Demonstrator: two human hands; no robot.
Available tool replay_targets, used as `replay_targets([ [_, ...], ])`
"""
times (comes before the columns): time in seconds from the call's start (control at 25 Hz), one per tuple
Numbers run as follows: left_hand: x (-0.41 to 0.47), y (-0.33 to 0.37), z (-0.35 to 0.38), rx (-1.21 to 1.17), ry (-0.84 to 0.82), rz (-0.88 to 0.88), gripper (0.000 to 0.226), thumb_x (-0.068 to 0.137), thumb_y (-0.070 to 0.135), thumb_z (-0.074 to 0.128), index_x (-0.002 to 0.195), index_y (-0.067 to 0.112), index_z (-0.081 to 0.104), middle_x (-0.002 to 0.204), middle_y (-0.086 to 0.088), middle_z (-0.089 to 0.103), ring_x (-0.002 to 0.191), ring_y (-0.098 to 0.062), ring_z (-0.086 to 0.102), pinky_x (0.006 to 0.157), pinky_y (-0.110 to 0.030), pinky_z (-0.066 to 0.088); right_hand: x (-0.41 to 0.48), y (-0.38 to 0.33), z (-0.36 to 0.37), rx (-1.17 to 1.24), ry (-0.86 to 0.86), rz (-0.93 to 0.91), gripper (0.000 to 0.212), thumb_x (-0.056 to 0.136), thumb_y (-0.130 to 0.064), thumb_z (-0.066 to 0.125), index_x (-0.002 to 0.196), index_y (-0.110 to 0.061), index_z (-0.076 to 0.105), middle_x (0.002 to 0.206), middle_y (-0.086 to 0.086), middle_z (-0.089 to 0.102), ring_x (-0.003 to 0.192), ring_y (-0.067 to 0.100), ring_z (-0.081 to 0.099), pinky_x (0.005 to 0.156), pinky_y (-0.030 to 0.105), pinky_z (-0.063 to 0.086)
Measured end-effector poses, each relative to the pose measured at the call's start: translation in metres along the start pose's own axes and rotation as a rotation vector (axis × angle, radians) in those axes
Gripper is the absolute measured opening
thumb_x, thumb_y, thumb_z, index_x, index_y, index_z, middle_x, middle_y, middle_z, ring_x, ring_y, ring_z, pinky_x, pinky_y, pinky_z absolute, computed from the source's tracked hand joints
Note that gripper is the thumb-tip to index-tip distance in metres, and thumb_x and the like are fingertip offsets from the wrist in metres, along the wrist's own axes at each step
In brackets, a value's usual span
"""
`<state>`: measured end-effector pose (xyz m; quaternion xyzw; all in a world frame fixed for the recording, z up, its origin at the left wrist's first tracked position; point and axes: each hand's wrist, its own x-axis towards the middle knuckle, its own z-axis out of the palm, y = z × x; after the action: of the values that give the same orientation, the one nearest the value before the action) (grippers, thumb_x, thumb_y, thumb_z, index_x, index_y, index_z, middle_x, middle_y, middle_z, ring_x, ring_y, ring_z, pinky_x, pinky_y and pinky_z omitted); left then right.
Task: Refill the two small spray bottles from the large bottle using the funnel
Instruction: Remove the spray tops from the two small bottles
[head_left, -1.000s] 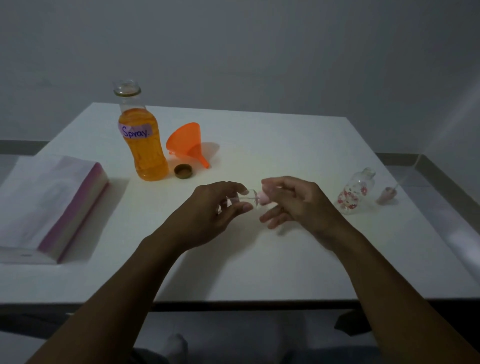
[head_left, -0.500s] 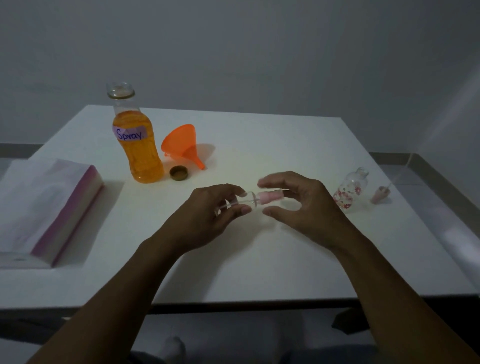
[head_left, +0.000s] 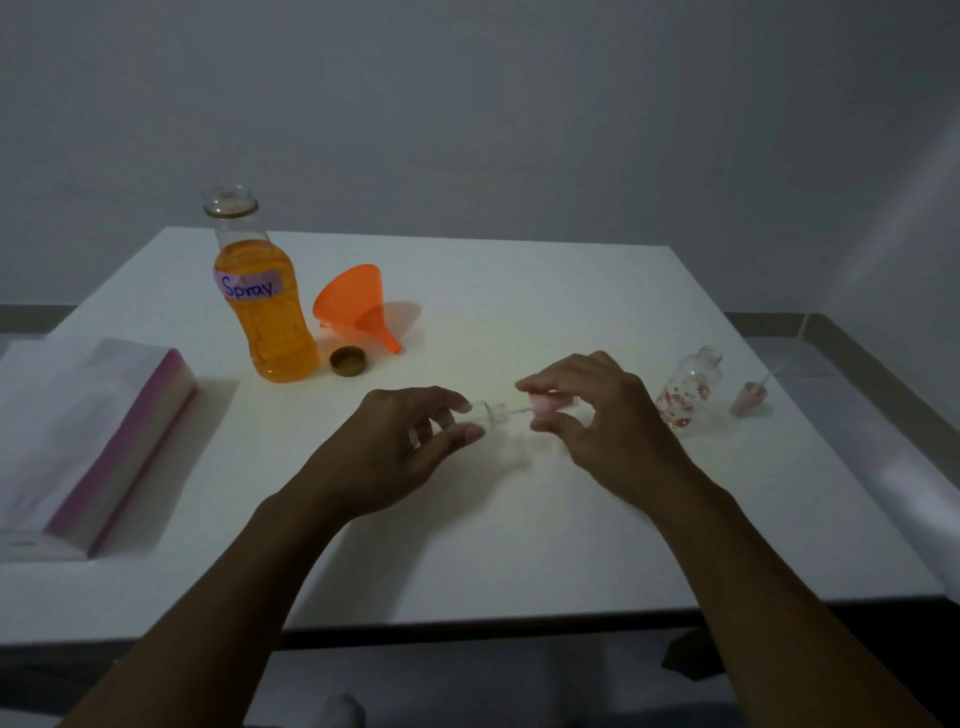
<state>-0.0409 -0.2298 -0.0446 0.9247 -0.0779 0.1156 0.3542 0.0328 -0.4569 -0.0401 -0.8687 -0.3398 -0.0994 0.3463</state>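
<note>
My left hand (head_left: 410, 447) grips a small clear spray bottle (head_left: 488, 414) held sideways above the white table (head_left: 519, 545). My right hand (head_left: 592, 415) pinches its pink spray head (head_left: 545, 404), which is pulled a little way out of the neck, with the thin tube showing between the two. The large open bottle (head_left: 265, 306) of orange liquid, labelled "Spray", stands at the back left. Beside it the orange funnel (head_left: 358, 304) lies on its side, and a brown cap (head_left: 349, 361) sits in front. A second small bottle (head_left: 685, 389) with a flower print lies open at the right, its own spray head (head_left: 748, 397) next to it.
A pack of tissues (head_left: 88, 441) in clear wrap with pink edges lies at the table's left. The table's front edge runs below my forearms, and its right edge is close to the loose spray head.
My right hand has drawn the pink spray head out of the small bottle's neck and to the right, so the tube now shows. My left hand kept its hold on the bottle.
</note>
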Motion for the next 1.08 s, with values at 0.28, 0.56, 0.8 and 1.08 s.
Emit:
replay_targets([
  [0.28,0.002,-0.003,0.003,-0.370,0.069,-0.163,0.033,0.080,0.041,0.067,0.105,0.022,0.058,0.101,0.007,0.067,0.080,-0.011,0.072,0.074,-0.034,0.060,0.001,0.009,-0.010,-0.183,0.404,0.097,0.021,0.089,-0.010,0.074,0.109,-0.007,0.075,0.102,0.006,0.077,0.089,0.022,0.067,0.073,0.039,0.058],
  [0.56,0.020,0.017,0.043,-0.362,0.090,-0.095,0.031,0.085,0.032,0.068,0.114,0.025,0.060,0.111,0.018,0.066,0.100,0.007,0.062,0.085,-0.014,0.048,0.001,0.017,0.007,-0.023,0.378,0.320,0.021,0.092,-0.015,0.068,0.111,-0.009,0.073,0.094,0.005,0.078,0.080,0.013,0.073,0.074,0.029,0.062],
  [0.8,0.027,0.020,0.061,-0.383,0.040,-0.131,0.036,0.082,0.032,0.071,0.114,0.023,0.060,0.105,0.017,0.066,0.091,0.010,0.062,0.075,-0.007,0.048,0.005,0.039,0.022,-0.093,0.359,0.383,0.019,0.097,-0.019,0.061,0.112,-0.010,0.069,0.091,0.008,0.078,0.078,0.021,0.073,0.070,0.036,0.061],
  [1.08,0.025,0.013,0.064,-0.314,-0.024,-0.161,0.052,0.074,0.041,0.078,0.120,0.030,0.056,0.110,0.021,0.064,0.097,0.008,0.061,0.081,-0.006,0.046,0.012,0.041,0.031,-0.105,0.328,0.462,0.039,0.096,-0.022,0.062,0.133,-0.010,0.053,0.112,0.012,0.073,0.098,0.026,0.070,0.077,0.029,0.056],
])
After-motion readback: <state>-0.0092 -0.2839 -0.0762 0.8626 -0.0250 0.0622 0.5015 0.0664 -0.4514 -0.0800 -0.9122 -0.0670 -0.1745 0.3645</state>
